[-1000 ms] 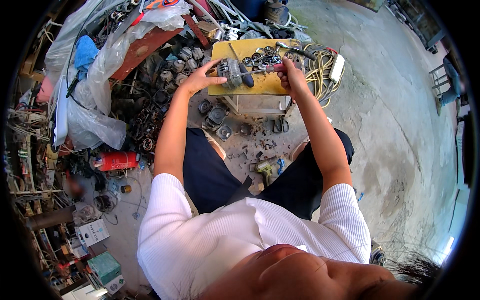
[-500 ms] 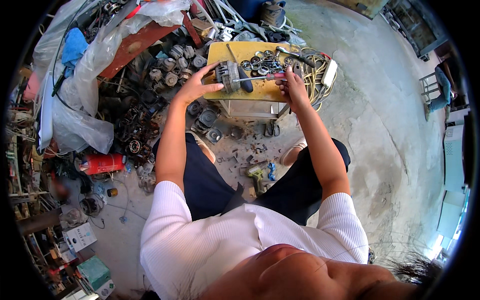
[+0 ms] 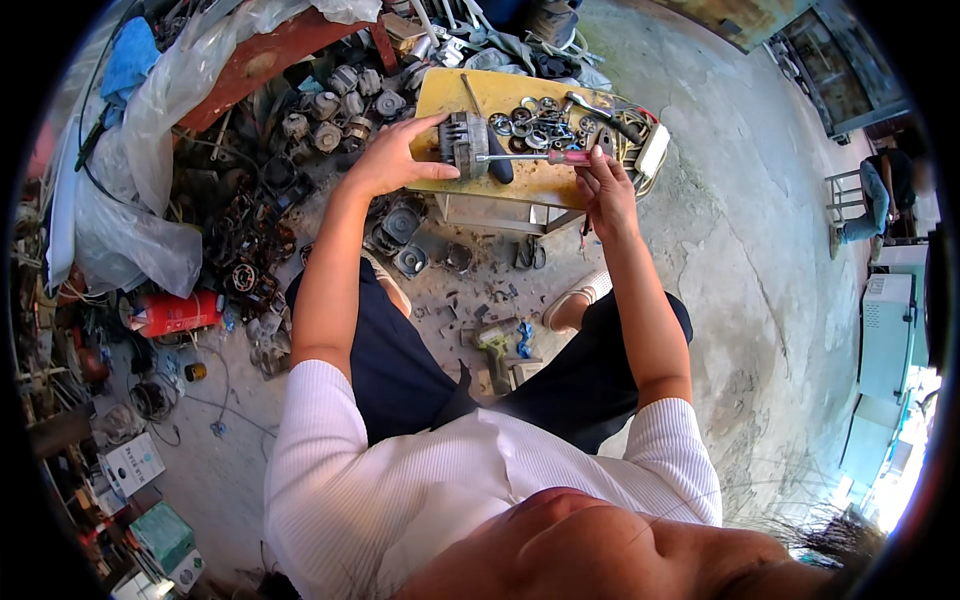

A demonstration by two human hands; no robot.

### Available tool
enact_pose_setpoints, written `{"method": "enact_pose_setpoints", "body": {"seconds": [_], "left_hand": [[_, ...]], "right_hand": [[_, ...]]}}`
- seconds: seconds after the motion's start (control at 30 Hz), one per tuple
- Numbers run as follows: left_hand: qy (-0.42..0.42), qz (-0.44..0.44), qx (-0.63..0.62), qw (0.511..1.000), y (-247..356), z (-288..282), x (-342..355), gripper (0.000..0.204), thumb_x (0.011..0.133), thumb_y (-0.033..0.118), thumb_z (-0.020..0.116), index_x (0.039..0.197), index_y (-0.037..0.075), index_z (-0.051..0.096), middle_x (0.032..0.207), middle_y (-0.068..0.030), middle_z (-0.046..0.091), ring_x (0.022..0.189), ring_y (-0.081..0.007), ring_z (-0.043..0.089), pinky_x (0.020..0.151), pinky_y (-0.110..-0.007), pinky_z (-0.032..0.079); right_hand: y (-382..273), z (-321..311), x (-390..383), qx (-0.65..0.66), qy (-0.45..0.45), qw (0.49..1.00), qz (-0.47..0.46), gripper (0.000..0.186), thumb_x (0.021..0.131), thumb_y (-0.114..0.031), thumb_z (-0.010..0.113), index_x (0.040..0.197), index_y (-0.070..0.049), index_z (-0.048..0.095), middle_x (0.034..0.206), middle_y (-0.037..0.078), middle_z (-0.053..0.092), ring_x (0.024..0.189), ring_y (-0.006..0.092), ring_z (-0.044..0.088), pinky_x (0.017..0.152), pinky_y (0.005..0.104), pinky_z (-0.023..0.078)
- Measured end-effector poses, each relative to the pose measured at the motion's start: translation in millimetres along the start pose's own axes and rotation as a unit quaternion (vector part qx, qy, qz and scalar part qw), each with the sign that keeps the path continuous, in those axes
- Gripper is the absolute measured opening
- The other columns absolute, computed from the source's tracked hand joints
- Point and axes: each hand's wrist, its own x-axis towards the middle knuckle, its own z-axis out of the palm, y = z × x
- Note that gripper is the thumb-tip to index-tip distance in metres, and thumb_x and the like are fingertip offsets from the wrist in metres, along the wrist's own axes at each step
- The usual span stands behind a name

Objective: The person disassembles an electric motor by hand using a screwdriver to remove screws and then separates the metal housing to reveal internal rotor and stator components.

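Note:
My left hand (image 3: pixel 405 150) grips a grey finned metal housing (image 3: pixel 463 143) on its side at the left of a yellow-topped small table (image 3: pixel 432 93), thumb below and fingers over it. My right hand (image 3: pixel 605 190) pinches the pink handle of a screwdriver (image 3: pixel 570 157), whose shaft reaches left to the housing's face. A dark-handled tool (image 3: pixel 500 167) lies under that shaft. Behind it are several loose metal rings (image 3: pixel 530 122), a thin rod (image 3: pixel 468 92) and a ratchet with dark handle (image 3: pixel 620 124). A white power strip (image 3: pixel 652 152) is at the table's right end.
Heaped motor parts (image 3: pixel 325 135), plastic sheeting (image 3: pixel 140 240) and a red cylinder (image 3: pixel 180 312) crowd the left. A drill (image 3: pixel 492 345) and debris lie between my feet. At the right rim are a person (image 3: pixel 885 190), a metal stool (image 3: pixel 840 200) and pale cabinets (image 3: pixel 885 320).
The view has shifted slightly, and my right hand sits a little higher and further right on screen, still holding the screwdriver at the housing. The person at the right shows more fully.

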Motion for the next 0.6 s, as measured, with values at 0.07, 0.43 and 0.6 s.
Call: {"method": "enact_pose_setpoints", "body": {"seconds": [0.07, 0.43, 0.6], "left_hand": [[0.027, 0.001, 0.059, 0.998, -0.8, 5.1, -0.1, 0.084, 0.066, 0.048, 0.081, 0.138, 0.014, 0.051, 0.139, -0.0163, 0.049, 0.130, -0.0314, 0.044, 0.108, -0.041, 0.033], [0.051, 0.021, 0.096, 0.994, -6.0, 10.0, 0.1, 0.083, 0.066, 0.049, 0.080, 0.136, 0.013, 0.053, 0.137, -0.0167, 0.050, 0.129, -0.0313, 0.043, 0.109, -0.042, 0.031], [0.052, 0.026, 0.103, 0.993, -7.8, 10.6, 0.8, 0.083, 0.065, 0.049, 0.080, 0.136, 0.013, 0.053, 0.136, -0.0168, 0.051, 0.127, -0.0310, 0.045, 0.109, -0.042, 0.029]], "right_hand": [[-1.0, 3.8, -1.1, -0.023, 0.032, 0.999, 0.004, 0.029, 0.092, -0.034, 0.064, 0.098, -0.008, 0.055, 0.086, 0.000, 0.064, 0.073, 0.0088, 0.063, 0.061, 0.0201, 0.051], [4.8, -14.1, 15.2, -0.172, -0.037, 0.981, -0.078, 0.037, 0.099, -0.041, 0.050, 0.089, -0.006, 0.056, 0.068, -0.002, 0.050, 0.054, 0.0058, 0.041, 0.048, 0.0213, 0.033], [2.7, -18.4, 18.6, -0.201, -0.098, 0.965, -0.137, 0.026, 0.101, -0.029, 0.049, 0.101, -0.003, 0.054, 0.076, -0.002, 0.053, 0.066, 0.0052, 0.046, 0.057, 0.0204, 0.038]]}}
